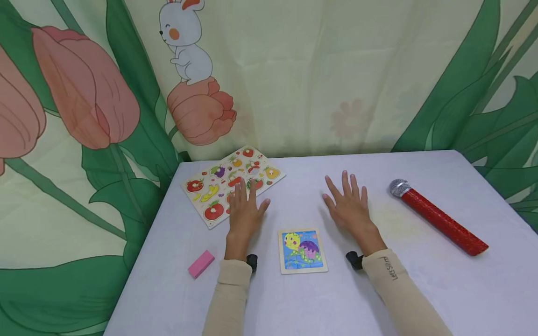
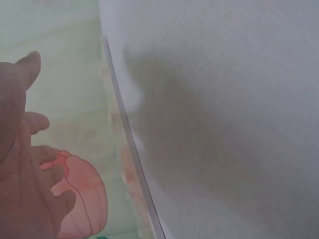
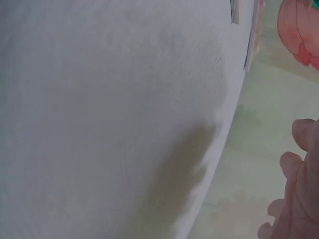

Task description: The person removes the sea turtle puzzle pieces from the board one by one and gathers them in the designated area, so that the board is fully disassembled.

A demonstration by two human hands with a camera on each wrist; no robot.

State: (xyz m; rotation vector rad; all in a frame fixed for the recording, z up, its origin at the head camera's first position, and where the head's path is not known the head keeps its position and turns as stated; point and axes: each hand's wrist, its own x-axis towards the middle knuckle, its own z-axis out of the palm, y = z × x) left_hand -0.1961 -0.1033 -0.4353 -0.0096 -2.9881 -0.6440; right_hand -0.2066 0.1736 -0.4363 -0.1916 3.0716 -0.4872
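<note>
My left hand (image 1: 244,214) is held palm down with fingers spread, overlapping the near right edge of the fruit puzzle board (image 1: 214,189) in the head view. Its palm and fingers (image 2: 52,174) show at the left of the left wrist view, with nothing in them. To the right, my right hand (image 1: 350,210) also has its fingers spread and holds nothing; a shadow falls on the cloth beside it. Between the two forearms lies a small square jigsaw puzzle (image 1: 303,252) with a yellow and purple turtle in a wooden frame.
A pink block (image 1: 201,264) lies left of my left forearm. On the right, a red glittery microphone (image 1: 441,217) with a silver head lies slantwise. The white-clothed table (image 1: 420,289) ends at the back against a curtain (image 1: 294,93) printed with tulips and a rabbit.
</note>
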